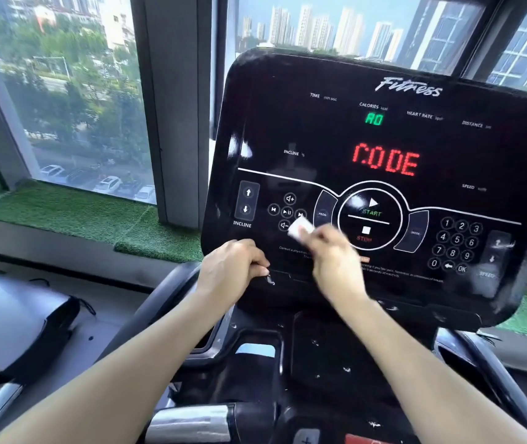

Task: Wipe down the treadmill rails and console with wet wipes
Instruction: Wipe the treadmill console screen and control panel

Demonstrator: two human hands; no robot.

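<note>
The black treadmill console point(416, 139) fills the upper right, its display lit with red "CODE" and green "A0". My right hand point(335, 261) holds a folded white wet wipe point(300, 227) against the console face, just below the media buttons and left of the round START/STOP dial. The hand is blurred by motion. My left hand point(233, 270) grips the console's lower left edge with curled fingers. The left handrail point(159, 302) runs down from under that hand. A silver grip bar point(191, 421) crosses the bottom middle.
A numeric keypad point(456, 245) and speed arrows sit on the console's right side. A tray recess point(329, 347) lies below the console. Windows and an artificial-grass sill point(79, 216) are beyond on the left. A neighbouring machine's grey and black cover point(15, 318) sits at the left.
</note>
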